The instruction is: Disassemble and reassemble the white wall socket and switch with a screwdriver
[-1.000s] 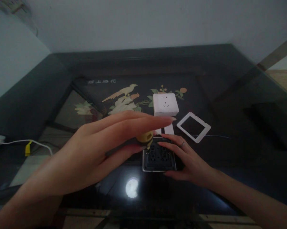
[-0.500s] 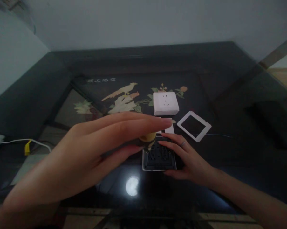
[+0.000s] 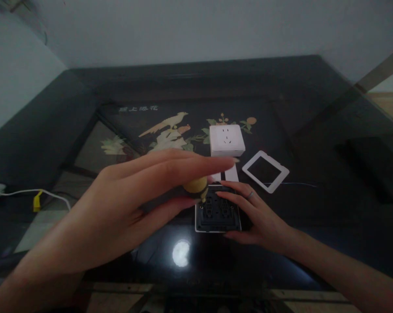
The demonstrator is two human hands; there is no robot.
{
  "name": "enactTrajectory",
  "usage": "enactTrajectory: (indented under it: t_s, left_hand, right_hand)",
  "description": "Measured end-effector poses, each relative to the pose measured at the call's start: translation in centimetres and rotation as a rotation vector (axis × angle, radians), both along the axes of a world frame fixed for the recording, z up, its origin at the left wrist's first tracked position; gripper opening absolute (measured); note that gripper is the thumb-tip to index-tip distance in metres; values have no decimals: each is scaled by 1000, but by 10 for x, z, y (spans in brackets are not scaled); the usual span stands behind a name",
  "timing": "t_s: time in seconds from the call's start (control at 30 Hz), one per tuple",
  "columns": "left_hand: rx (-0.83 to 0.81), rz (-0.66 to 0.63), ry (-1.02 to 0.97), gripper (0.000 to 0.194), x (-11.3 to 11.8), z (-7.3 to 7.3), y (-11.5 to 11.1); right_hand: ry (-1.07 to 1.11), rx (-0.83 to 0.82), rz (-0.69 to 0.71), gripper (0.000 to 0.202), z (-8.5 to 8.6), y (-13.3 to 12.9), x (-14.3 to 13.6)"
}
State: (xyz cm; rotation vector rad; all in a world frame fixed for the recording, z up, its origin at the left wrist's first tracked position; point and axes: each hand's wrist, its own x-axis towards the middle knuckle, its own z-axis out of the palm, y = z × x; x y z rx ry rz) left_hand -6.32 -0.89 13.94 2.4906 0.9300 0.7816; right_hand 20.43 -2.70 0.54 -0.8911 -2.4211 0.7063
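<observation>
My left hand (image 3: 144,195) is wrapped round a yellow-and-black screwdriver handle (image 3: 196,186), whose lower end points down at the upper left corner of a black switch back (image 3: 217,215) with a white rim. The screwdriver's tip is too small to make out clearly. My right hand (image 3: 253,213) grips that switch back along its right side, thumb at the lower edge and fingers across the top; a ring shows on one finger. White switch pieces (image 3: 231,173) lie just behind it, partly covered by my left fingers.
Behind the hands sits a white socket box (image 3: 227,140). To its right lies a white frame (image 3: 283,173), with a thin wire beside it. A white cable (image 3: 52,191) with a yellow tag is at the left on the dark glass tabletop (image 3: 314,243).
The screwdriver handle has tilted and shifted slightly left in my left hand, and more of its yellow part shows. My right hand and the switch back have hardly moved.
</observation>
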Motion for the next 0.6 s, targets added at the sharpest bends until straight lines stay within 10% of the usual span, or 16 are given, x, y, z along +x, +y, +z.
enactTrajectory:
  t_s: [0.17,0.4,0.6]
  left_hand:
    - [225,40,-27,34,8,-5,1]
    - [-34,-3,68,49,-2,5,-5]
    - [234,24,9,34,4,-6,1]
  right_hand:
    - [15,-2,-3,74,0,0,0]
    - [24,4,-1,72,-1,0,-1]
    - [8,-4,-3,72,-2,0,-1]
